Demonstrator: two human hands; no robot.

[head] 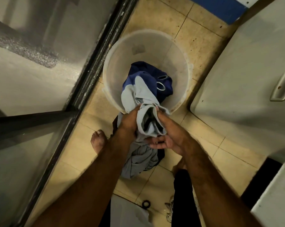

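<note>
**A:** Head view, looking straight down. Both hands are on the grey cloth [148, 123], bunched into a thick roll just above the near rim of the translucent bucket [122, 63].

**B:** And the grip?

**A:** The left hand [127, 122] has its fingers wrapped tight round the left side of the roll. The right hand [170, 136] cups it from the other side, thumb up along the fold and fingers curled underneath. Both are closed on fabric, nothing spread.

**B:** Where does the rest of it go?

**A:** One end trails over the rim into the bucket and lies on the blue fabric [143, 72], the piece with the metal eyelets [160, 86]. The other end hangs below the hands in loose folds towards the tiled floor [204, 145], beside a bare foot [98, 141].

**B:** How's it going to handle?

**A:** Soft and limp, I'd say, with no stiffness at all. It sags wherever it isn't held. It looks bulky, and if it's wet it'll be heavy and may slide through a loose grip. I can't tell from here whether it is wet.

**B:** Best place to hold?

**A:** Around the gathered middle, as now, with whole-hand grasps. A pinch at an edge would let the hanging tail drag. Nothing fragile, though those eyelets could snag.
</note>
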